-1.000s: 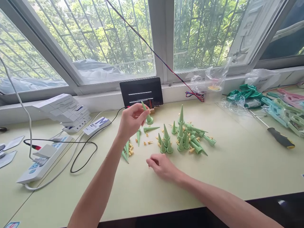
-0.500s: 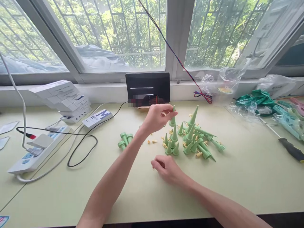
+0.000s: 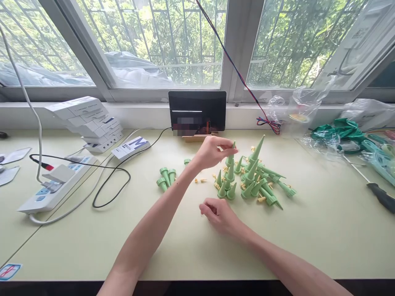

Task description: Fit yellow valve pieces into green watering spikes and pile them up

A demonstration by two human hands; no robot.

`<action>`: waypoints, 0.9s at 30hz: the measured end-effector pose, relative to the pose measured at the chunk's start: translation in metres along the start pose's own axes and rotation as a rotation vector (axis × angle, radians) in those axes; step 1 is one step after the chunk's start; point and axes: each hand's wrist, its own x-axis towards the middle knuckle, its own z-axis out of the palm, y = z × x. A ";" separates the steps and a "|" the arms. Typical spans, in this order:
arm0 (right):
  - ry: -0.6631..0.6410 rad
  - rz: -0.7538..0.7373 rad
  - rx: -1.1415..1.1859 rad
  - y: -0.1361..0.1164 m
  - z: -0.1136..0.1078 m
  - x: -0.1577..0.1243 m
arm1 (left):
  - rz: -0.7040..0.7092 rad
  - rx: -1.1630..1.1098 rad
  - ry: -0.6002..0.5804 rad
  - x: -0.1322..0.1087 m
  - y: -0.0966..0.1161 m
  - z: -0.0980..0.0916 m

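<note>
My left hand [image 3: 212, 153] pinches the tip of a green plastic watering spike [image 3: 230, 160] between thumb and fingers. That spike points upward, with its base just behind a cluster of upright green spikes [image 3: 230, 174]. Whether its base touches the table is hidden. Nearer to me, my right hand [image 3: 219, 214] rests on the table with curled fingers; what they hold, if anything, I cannot make out. To the right of the cluster lies a heap of more green spikes [image 3: 268, 195] with small yellow fittings [image 3: 261, 199] among them. A few loose yellow pieces [image 3: 203, 180] lie left of the cluster.
Several green spikes [image 3: 166, 176] with wide caps lie left of my left forearm. A dark tablet [image 3: 197, 109] stands at the back. White boxes [image 3: 92, 123], a power strip [image 3: 58, 185] and cables are on the left. A screwdriver [image 3: 381, 197] and plastic bags [image 3: 308, 107] lie right.
The view has shifted, so the scene sits slightly farther right. My left hand keeps its pinch on the spike, which sits slightly lower by the cluster. My right hand stays almost still.
</note>
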 end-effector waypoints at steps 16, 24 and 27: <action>-0.002 -0.007 -0.018 0.001 -0.001 -0.001 | 0.016 0.038 -0.023 0.000 0.002 -0.004; -0.012 -0.002 -0.011 -0.001 -0.002 -0.002 | 0.000 0.015 -0.040 0.000 0.000 -0.003; -0.009 -0.005 -0.009 -0.002 -0.002 -0.002 | 0.003 0.022 -0.038 0.000 0.001 -0.003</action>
